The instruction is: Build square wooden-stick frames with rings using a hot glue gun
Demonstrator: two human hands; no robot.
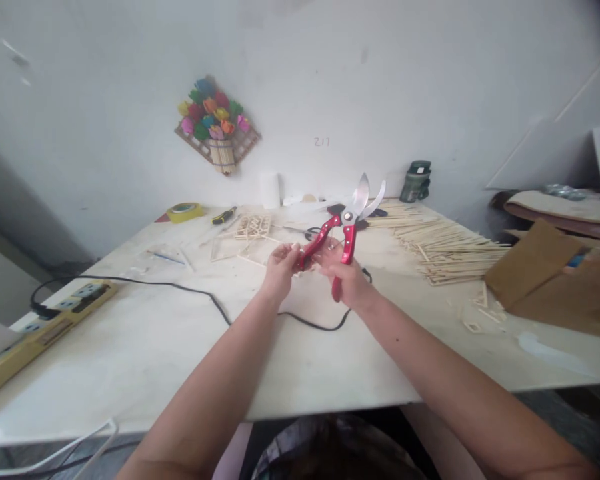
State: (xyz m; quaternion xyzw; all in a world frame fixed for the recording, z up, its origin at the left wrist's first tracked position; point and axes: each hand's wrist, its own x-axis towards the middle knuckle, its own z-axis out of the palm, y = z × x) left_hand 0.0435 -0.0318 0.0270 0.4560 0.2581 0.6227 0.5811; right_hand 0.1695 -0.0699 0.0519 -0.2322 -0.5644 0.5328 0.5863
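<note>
Red-handled pruning shears [349, 240] are held up over the middle of the table, blades apart and pointing up and away from me. My left hand [282, 268] pinches the end of the left handle between thumb and fingers. Around the lower part of the right handle, my right hand [349, 277] is closed, with some of its fingers reaching behind toward the other handle. Beyond my hands lies a small lattice of thin wooden sticks [253, 227]. A pair of scissors [312, 233] lies partly hidden behind the shears.
Many thin wooden sticks [445, 243] are spread at the right, beside a cardboard box [555, 280]. A yellow power strip [55, 333] sits at the left, and a black cord [175, 285] crosses the table. Yellow tape [185, 213] and a utility knife [224, 216] lie farther back.
</note>
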